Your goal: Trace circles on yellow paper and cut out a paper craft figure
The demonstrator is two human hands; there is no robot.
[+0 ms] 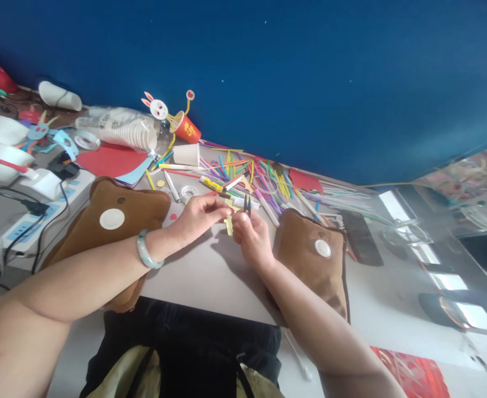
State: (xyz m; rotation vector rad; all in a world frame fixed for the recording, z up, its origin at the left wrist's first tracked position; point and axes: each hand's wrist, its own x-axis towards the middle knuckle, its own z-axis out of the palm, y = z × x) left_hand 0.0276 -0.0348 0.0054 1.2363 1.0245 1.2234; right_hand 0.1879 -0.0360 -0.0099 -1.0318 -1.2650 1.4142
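My left hand (199,217), with a pale green bangle on its wrist, reaches in from the left, its fingertips pinched together on something too small to make out. Close beside it on the right, my right hand (252,235) is closed around scissors (247,205), whose dark blades point up and away. Just below the fingertips shows a pale yellow piece (229,225), and I cannot tell which hand, if any, touches it. Brown cushions lie on both sides, one under my left forearm (137,207) and one right of my right hand (305,243).
Colourful straws (263,182) and markers are strewn behind the hands. A red cup (186,128) with a rabbit figure, a white cup (186,155) and stacked paper cups (127,132) stand or lie farther back. A power strip (40,213) with cables is at left, a dark phone-like slab (361,240) at right.
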